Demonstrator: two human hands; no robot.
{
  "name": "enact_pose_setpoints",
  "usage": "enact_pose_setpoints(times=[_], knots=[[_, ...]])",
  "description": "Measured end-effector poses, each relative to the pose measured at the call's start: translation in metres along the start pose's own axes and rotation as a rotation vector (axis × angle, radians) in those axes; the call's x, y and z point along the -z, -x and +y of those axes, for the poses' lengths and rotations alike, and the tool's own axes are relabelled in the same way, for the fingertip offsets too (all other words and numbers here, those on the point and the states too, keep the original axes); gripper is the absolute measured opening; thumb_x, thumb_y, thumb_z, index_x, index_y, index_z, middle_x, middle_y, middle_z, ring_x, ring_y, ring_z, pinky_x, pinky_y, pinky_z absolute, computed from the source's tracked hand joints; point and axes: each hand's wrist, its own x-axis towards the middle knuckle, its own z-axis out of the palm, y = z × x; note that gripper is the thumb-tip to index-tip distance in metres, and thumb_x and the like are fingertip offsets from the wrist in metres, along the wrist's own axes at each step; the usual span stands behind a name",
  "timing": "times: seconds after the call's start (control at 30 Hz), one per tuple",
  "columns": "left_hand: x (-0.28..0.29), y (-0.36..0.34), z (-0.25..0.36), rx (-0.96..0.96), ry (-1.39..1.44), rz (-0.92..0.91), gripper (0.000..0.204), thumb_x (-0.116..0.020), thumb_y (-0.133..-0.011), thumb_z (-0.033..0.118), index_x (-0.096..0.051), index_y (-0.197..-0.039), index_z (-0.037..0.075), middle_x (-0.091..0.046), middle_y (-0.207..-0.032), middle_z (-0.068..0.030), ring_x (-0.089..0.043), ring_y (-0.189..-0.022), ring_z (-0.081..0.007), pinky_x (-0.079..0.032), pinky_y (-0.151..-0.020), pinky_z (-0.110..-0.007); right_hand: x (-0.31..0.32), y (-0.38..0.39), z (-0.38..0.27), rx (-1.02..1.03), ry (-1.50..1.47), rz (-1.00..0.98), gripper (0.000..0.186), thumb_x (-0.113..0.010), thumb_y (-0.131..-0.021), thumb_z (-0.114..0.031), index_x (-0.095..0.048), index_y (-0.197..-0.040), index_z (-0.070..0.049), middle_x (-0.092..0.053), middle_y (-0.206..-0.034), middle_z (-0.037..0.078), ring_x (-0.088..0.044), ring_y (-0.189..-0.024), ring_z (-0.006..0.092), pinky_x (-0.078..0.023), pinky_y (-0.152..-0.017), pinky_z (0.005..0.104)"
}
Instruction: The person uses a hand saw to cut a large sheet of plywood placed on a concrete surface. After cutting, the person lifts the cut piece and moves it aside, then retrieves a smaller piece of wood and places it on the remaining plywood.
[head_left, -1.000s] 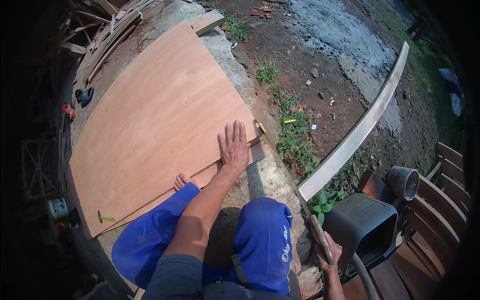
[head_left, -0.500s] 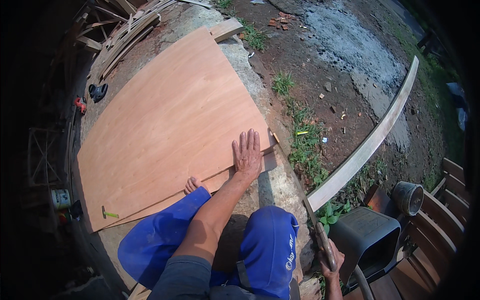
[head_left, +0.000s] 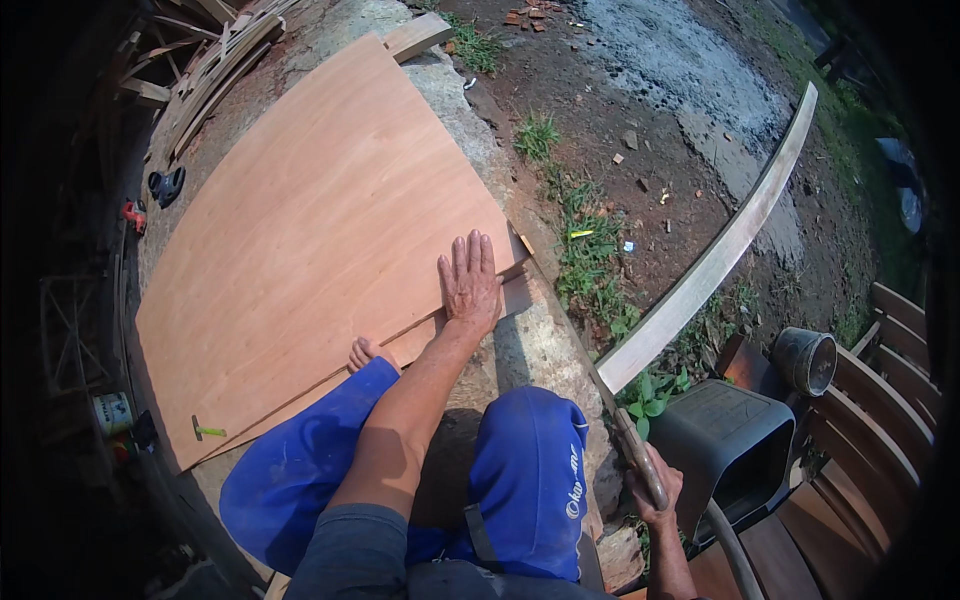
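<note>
Right hand (head_left: pixel 658 488), wrapped round wooden handle (head_left: pixel 631 438) of long thin blade (head_left: pixel 575 335), sits slightly farther forward than a second ago, likely mid-stroke; left hand (head_left: pixel 470 287) flat, fingers barely parted, on plywood panel (head_left: pixel 300 220) lying over concrete (head_left: pixel 522 345).

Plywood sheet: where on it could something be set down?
The plywood sheet is bare across its middle and far side, bordered by the left hand and toes, and at the near left corner by a small green item. It is crowded at the near right corner, where the left hand lies close to the long tool gripped by the right hand.
</note>
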Motion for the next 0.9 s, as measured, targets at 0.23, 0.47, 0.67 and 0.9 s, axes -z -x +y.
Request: enact_pose_setpoints(times=[0.23,0.47,0.67,0.9], knots=[[0.002,-0.002,0.004,-0.002,-0.092,-0.037,0.073,-0.049,-0.100,0.028,-0.014,-0.160,0.005,-0.013,-0.167,-0.0127,-0.012,-0.154,-0.0356,-0.010,-0.122,-0.059,-0.072,-0.154,-0.014,0.032,-0.236,0.042,0.060,-0.074,-0.082,-0.009,-0.057,-0.139,-0.008,-0.071,-0.110,0.020,-0.073,-0.084,0.0318,-0.056,-0.075,0.0352],[0.005,0.006,0.004,-0.009,0.003,0.017,0.077,-0.055,-0.097,0.028,-0.016,-0.159,0.003,-0.015,-0.166,-0.0160,-0.014,-0.153,-0.0380,-0.014,-0.121,-0.058,-0.012,-0.038,-0.007,0.063,-0.060,0.023,0.057,-0.074,-0.077,-0.004,-0.060,-0.133,0.000,-0.073,-0.104,0.020,-0.075,-0.083,0.0296,-0.058,-0.078,0.0362],[-0.008,-0.007,0.010,-0.034,-0.073,0.045,0.077,-0.056,-0.097,0.027,-0.016,-0.159,0.003,-0.015,-0.166,-0.0153,-0.014,-0.153,-0.0380,-0.013,-0.121,-0.058,-0.085,-0.170,0.000,0.083,-0.212,0.111,0.061,-0.074,-0.081,-0.007,-0.057,-0.139,-0.009,-0.071,-0.109,0.018,-0.072,-0.079,0.0296,-0.055,-0.072,0.0347],[-0.001,0.004,-0.005,0.000,-0.003,0.020,0.078,-0.054,-0.098,0.032,-0.015,-0.159,0.004,-0.014,-0.167,-0.0143,-0.013,-0.153,-0.0371,-0.012,-0.121,-0.059,-0.015,-0.029,0.010,0.002,-0.074,-0.015,0.055,-0.075,-0.079,-0.005,-0.061,-0.131,0.000,-0.072,-0.115,0.020,-0.075,-0.097,0.0285,-0.058,-0.084,0.0353]])
